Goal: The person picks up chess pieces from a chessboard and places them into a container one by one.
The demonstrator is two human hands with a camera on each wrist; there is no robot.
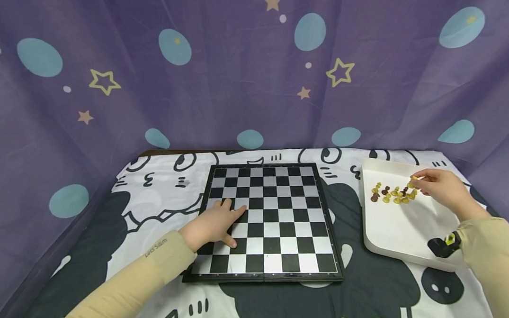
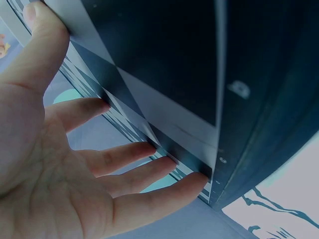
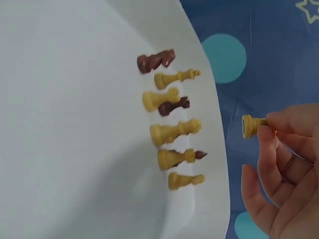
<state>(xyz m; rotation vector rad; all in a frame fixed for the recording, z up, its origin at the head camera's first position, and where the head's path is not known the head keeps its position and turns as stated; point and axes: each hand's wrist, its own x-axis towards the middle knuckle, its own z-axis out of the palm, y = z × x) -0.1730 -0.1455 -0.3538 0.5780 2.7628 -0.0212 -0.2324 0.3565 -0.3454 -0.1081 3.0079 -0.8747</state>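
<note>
A black-and-white chessboard (image 1: 275,229) lies flat on the patterned cloth. My left hand (image 1: 214,222) rests on its left side, fingers spread; in the left wrist view the fingertips (image 2: 192,185) touch the squares. Over at the right, my right hand (image 1: 443,187) pinches a yellow chess piece (image 3: 253,126) between thumb and fingers, its base facing the right wrist camera. That piece is raised above a white tray (image 1: 422,235). Inside the tray, several yellow chess pieces (image 3: 174,132) and dark brown chess pieces (image 3: 155,60) stand close together.
The tray's raised wall (image 1: 365,206) separates the pieces from the chessboard. A cloth (image 1: 160,178) with cartoon faces covers the surface. Behind hangs a purple curtain (image 1: 241,82) with stars and blue ovals.
</note>
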